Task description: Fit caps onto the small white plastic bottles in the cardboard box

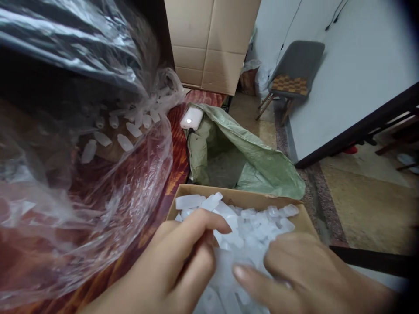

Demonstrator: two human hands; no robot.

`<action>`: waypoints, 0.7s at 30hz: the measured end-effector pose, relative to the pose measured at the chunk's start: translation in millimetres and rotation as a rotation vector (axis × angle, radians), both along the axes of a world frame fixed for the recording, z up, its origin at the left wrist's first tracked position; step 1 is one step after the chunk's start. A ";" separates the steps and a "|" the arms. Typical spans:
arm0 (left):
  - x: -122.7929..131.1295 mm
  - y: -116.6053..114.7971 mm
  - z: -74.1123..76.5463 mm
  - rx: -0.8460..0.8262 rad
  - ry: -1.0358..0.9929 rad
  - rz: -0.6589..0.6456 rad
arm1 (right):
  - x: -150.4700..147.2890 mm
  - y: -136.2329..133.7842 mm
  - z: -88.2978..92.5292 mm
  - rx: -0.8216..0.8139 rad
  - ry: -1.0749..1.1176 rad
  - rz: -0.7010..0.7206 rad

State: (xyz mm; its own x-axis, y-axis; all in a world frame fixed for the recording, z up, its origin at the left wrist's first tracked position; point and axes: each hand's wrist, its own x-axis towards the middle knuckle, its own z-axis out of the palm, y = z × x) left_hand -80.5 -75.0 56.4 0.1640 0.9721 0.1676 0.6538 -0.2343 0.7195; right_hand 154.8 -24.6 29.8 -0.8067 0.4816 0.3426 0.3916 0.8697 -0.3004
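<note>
My left hand (186,257) is over an open cardboard box (248,196) filled with small translucent white plastic bottles (262,226). Its fingers are curled, with one bottle (224,261) projecting from them towards the right. My right hand (297,270) is low over the box's right side, its thumb pointing at that bottle and its other fingers folded. Whatever those folded fingers may hold is hidden. Both hands are slightly blurred.
A clear plastic bag (131,192) with several bottles lies on the red-brown table (178,157) at left. Beyond the box, a green sack (262,152) gapes, with a lit white device (192,118) at its rim. A large cardboard sheet (209,43) and grey chair (296,65) stand behind.
</note>
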 end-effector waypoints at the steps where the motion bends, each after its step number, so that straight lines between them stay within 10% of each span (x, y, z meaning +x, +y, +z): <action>1: 0.1 -0.3 1.5 -0.039 -0.003 0.023 | -1.0 0.2 1.4 0.049 -0.017 0.031; 7: 4.9 11.0 6.6 -0.357 -0.212 0.000 | -15.1 -4.4 11.8 0.263 0.022 0.014; 10: 10.8 10.7 4.7 -0.513 -0.382 -0.009 | -26.8 -9.2 16.7 0.095 0.044 0.038; 16: -7.2 6.5 7.2 0.170 0.043 0.121 | -25.5 20.1 7.5 -0.014 0.176 -0.222; 21: -34.7 3.8 6.1 -0.085 0.485 -0.092 | -6.4 67.8 -12.7 -0.939 0.463 -0.755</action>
